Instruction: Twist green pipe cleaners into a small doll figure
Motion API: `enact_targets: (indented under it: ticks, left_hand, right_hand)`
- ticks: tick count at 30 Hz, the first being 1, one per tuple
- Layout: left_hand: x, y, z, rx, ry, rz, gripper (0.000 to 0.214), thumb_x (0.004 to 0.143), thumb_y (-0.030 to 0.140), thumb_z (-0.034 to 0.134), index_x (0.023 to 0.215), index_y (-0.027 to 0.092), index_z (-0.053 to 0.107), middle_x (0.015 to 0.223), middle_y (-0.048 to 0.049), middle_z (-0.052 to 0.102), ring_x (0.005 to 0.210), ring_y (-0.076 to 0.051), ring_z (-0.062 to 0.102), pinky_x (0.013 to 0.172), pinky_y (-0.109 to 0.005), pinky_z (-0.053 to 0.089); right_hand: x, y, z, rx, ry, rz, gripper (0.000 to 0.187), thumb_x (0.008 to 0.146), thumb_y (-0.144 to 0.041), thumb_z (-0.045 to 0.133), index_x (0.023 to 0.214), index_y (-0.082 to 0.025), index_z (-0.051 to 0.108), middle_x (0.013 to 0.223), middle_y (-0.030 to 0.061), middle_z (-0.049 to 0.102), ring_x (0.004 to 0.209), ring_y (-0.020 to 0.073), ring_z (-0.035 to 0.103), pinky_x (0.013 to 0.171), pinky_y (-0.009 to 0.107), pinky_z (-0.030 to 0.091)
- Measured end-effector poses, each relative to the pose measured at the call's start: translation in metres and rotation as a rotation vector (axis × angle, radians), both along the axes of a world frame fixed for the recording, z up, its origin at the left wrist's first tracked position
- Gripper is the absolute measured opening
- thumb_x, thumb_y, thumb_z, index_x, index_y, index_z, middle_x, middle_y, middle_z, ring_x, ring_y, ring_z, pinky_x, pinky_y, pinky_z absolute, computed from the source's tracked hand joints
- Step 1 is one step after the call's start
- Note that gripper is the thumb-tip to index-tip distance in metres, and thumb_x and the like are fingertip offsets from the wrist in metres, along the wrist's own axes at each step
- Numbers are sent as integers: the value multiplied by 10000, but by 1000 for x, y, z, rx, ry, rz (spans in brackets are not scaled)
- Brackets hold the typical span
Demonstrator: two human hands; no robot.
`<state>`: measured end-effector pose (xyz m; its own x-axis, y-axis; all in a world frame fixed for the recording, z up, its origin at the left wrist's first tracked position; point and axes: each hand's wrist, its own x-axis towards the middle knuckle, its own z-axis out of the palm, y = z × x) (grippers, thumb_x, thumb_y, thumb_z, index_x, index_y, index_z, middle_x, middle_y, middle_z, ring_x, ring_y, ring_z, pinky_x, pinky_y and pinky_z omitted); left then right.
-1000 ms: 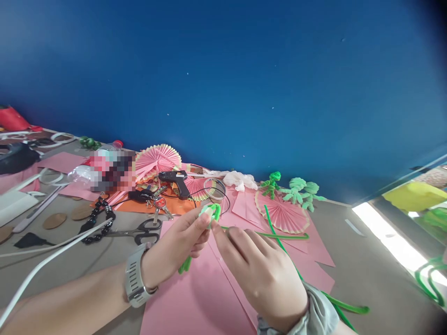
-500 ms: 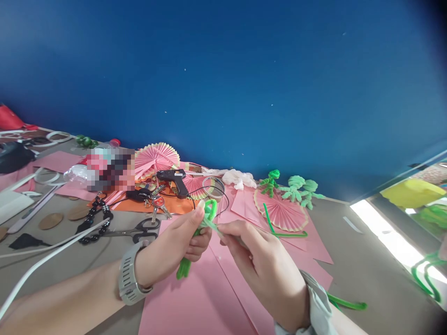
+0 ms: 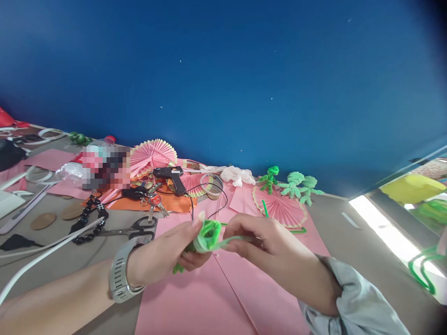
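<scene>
My left hand [image 3: 171, 253], with a pale watch strap on the wrist, is closed around a bundle of bright green pipe cleaners [image 3: 210, 234]. The bundle's looped top points toward the right, and its lower ends stick out under my fingers. A paler green strip [image 3: 232, 238], perhaps another pipe cleaner, runs from the bundle to my right hand [image 3: 261, 242], pinched between thumb and fingers. Both hands are above pink paper sheets [image 3: 195, 298]. Behind the right hand lies a bent green pipe cleaner [image 3: 296, 230] on the paper.
A black glue gun [image 3: 172, 177], a tape roll [image 3: 212, 184] and pink paper fans [image 3: 153, 156] lie behind. Scissors [image 3: 139, 226], keys [image 3: 155, 200] and a beaded string [image 3: 92, 214] are to the left. Green pipe-cleaner plants [image 3: 296, 184] stand by the blue panel [image 3: 223, 83].
My right hand has moved right, drawing out a longer stretch of the pale strip. The bundle in my left hand has tilted, so its looped top shows more.
</scene>
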<state>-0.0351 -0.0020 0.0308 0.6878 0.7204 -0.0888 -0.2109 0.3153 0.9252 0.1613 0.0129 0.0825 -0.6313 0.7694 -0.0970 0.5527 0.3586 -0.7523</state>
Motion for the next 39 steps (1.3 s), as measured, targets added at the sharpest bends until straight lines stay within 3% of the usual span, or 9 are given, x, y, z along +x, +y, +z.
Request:
enact_targets:
  ticks: [4,9,12,17,20,24,27,31,39]
  left_hand:
    - [-3,-4,8,95,183,-100,424,899,497,213,645,188,354,574,53,270,500,-92,201,471,-237,193]
    - [0,-5,16,271,453,-180,385,888,496,270,698,185,396,644,36,320,584,-104,311,558,-224,293]
    - [5,-5,17,392,619,-146,383,895,482,268,722,185,436,661,36,356,609,-104,348,592,-221,295]
    - [11,-5,8,396,716,-67,415,891,510,228,713,196,432,646,44,362,594,-105,361,565,-225,276]
    - [11,-3,2,364,736,31,424,879,533,231,687,196,402,626,45,312,576,-110,308,545,-235,257]
    - [10,0,-4,286,650,150,397,880,518,246,739,204,445,659,32,369,615,-125,340,568,-237,279]
    - [7,3,-11,76,539,133,391,861,531,284,704,202,426,581,49,310,520,-113,270,483,-233,233]
    - [7,10,-18,-242,397,73,458,836,561,275,549,204,284,490,79,182,441,-86,99,429,-245,95]
    - [7,11,-21,-345,215,123,381,832,492,290,590,199,257,528,90,177,456,-72,66,434,-223,74]
  right_hand:
    - [11,10,6,-51,-131,100,249,863,-435,469,769,-220,552,661,-67,519,578,80,429,499,196,308]
    - [13,14,8,-11,-177,120,168,859,-336,508,743,-219,539,646,-81,495,593,72,431,544,192,315]
    - [9,11,8,21,-221,78,140,863,-258,487,744,-222,551,664,-77,518,597,73,447,541,197,311]
    - [3,4,1,66,-259,26,169,873,-199,418,785,-224,561,728,-56,569,631,94,488,551,216,332]
    - [-1,-2,-5,133,-241,-3,199,877,-159,373,871,-236,557,797,-40,596,679,112,526,581,235,367]
    - [-11,-10,-13,278,-268,-27,216,863,-112,368,959,-197,542,889,13,613,771,157,562,664,287,425]
    - [-19,-15,-19,428,-370,-31,267,800,-35,407,997,-149,549,904,58,610,797,196,567,667,321,458]
    - [-24,-17,-29,593,-461,15,462,727,24,407,1157,-126,488,949,79,592,823,226,559,649,360,497]
    - [-30,-21,-41,691,-437,60,559,739,-13,357,1294,-81,336,998,127,590,837,233,570,649,346,508]
